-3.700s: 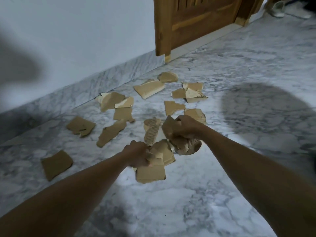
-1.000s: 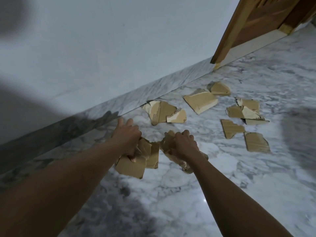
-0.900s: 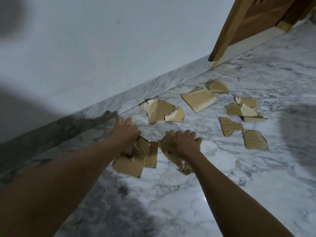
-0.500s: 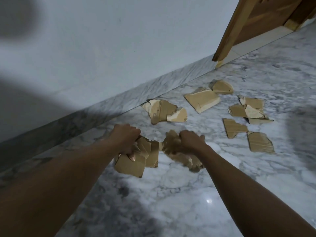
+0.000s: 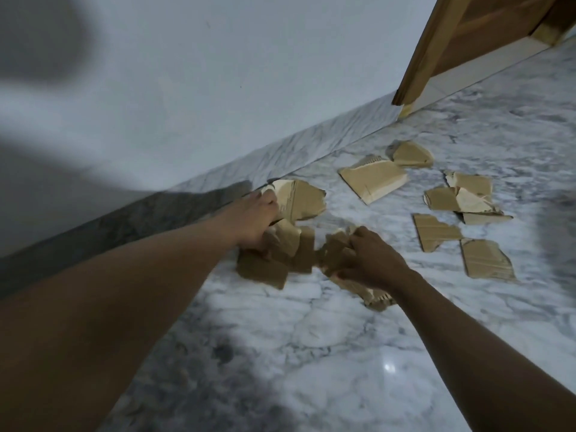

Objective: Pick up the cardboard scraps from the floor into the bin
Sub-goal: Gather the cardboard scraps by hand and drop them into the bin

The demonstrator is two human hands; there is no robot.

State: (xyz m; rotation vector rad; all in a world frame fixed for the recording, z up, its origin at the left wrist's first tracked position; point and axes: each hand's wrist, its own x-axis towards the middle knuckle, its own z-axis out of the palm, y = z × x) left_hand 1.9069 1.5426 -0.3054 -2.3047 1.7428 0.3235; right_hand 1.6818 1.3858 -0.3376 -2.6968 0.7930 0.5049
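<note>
My left hand (image 5: pixel 254 218) grips a bundle of brown cardboard scraps (image 5: pixel 274 260) and reaches onto a larger scrap (image 5: pixel 300 198) lying by the skirting. My right hand (image 5: pixel 369 260) grips its own wad of scraps (image 5: pixel 335 249), with torn corrugated edges sticking out below the wrist. Several loose scraps lie on the marble floor to the right: a big wedge (image 5: pixel 372 180), a small piece (image 5: pixel 410 154), an overlapping cluster (image 5: pixel 461 198), and two flat pieces (image 5: pixel 434 230) (image 5: pixel 484 258). No bin is in view.
A white wall (image 5: pixel 218 73) with a marble skirting (image 5: pixel 311 148) runs along the left. A wooden door (image 5: pixel 467 35) stands at the top right. Marble floor (image 5: pixel 311 353) spreads below my arms, partly in shadow.
My left hand has moved forward with its bundle, up to the scrap by the skirting. The small scrap beside that one is no longer visible. My right hand keeps its wad.
</note>
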